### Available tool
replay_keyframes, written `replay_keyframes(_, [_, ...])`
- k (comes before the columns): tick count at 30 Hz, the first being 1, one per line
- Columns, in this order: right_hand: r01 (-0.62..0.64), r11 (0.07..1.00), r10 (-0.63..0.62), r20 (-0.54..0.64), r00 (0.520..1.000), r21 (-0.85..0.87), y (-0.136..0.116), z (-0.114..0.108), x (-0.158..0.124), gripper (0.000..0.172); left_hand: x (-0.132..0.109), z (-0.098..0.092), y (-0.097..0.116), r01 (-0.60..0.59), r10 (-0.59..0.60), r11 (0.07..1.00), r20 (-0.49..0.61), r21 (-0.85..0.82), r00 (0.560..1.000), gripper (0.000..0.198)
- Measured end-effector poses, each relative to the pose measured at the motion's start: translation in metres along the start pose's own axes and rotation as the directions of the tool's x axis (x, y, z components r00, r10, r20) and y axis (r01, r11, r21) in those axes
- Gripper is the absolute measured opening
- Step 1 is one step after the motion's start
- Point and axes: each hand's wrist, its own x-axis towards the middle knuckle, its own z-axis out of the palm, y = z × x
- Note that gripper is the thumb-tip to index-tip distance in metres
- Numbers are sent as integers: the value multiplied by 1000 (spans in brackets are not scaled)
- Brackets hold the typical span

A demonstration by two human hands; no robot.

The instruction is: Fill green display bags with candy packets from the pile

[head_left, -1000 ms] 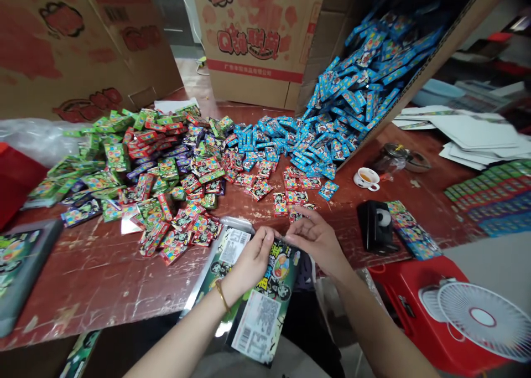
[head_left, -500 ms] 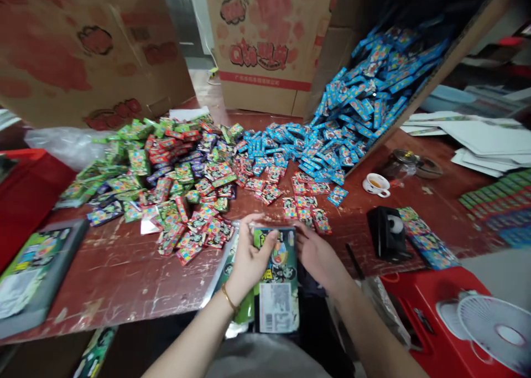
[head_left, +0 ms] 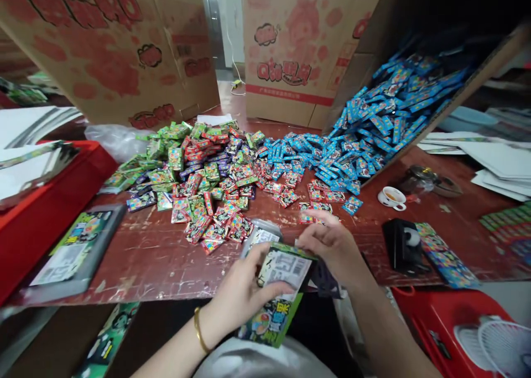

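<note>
"Presently, where is the printed pack (head_left: 286, 270)?"

"Tilted, at the near edge of the counter (head_left: 153, 270); my left hand (head_left: 243, 289) pinches it, thumb across its face. My right hand (head_left: 334, 250) curls its fingers by the top edge; I cannot tell whether they grip."

"The risk?"

"A slack left thumb could drop it; overpressing might crease it."

- Here's the packet (head_left: 286, 267), dark and green, colourful print, white barcode label towards the far end.
- It's tilted, left thumb (head_left: 271, 293) across its face, far corner right by the right fingers (head_left: 317, 238).
</note>
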Motion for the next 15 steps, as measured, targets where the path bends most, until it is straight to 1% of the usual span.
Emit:
replay_keyframes(1, [-30,997,30,-2,1000,64,5,3,6,50,-5,4,-4,27,-32,993,-48,-114,998,66])
replay_keyframes(2, [-61,991,61,1,998,118,11,6,10,49,-11,8,-9,24,-43,979,-92,-201,995,73])
replay_keyframes(3, [-77,984,80,-8,997,159,20,10,11,48,-16,12,-15,10,-45,967,-131,-253,990,75])
replay_keyframes(4, [-55,982,66,-58,996,183,29,15,10,47,-20,16,-21,0,-49,960,-171,-279,984,72])
replay_keyframes(5, [15,984,13,-154,988,180,39,21,6,45,-25,19,-26,-3,-61,956,-209,-293,976,67])
replay_keyframes(6, [119,983,-77,-277,958,137,49,27,0,44,-28,21,-30,4,-82,952,-243,-307,966,61])
replay_keyframes(7, [229,972,-188,-389,902,59,59,35,-7,44,-32,23,-34,21,-117,942,-269,-334,956,56])
replay_keyframes(8, [318,948,-296,-457,839,-29,68,42,-15,44,-34,24,-36,46,-163,925,-283,-376,945,54])
replay_keyframes(9, [374,922,-376,-471,798,-101,77,48,-22,45,-37,25,-38,71,-208,904,-289,-421,935,54])
replay_keyframes(10, [401,905,-419,-448,790,-140,84,54,-28,45,-38,25,-40,91,-245,884,-288,-459,926,54])
replay_keyframes(11, [407,902,-429,-410,805,-143,90,59,-32,45,-40,26,-41,105,-270,865,-280,-490,921,54])
replay_keyframes(13, [397,913,-402,-355,844,-91,97,65,-35,44,-42,28,-44,124,-291,836,-240,-535,926,54])
replay_keyframes(15, [385,922,-375,-340,863,-38,100,68,-34,43,-43,29,-48,136,-298,816,-208,-562,931,50])
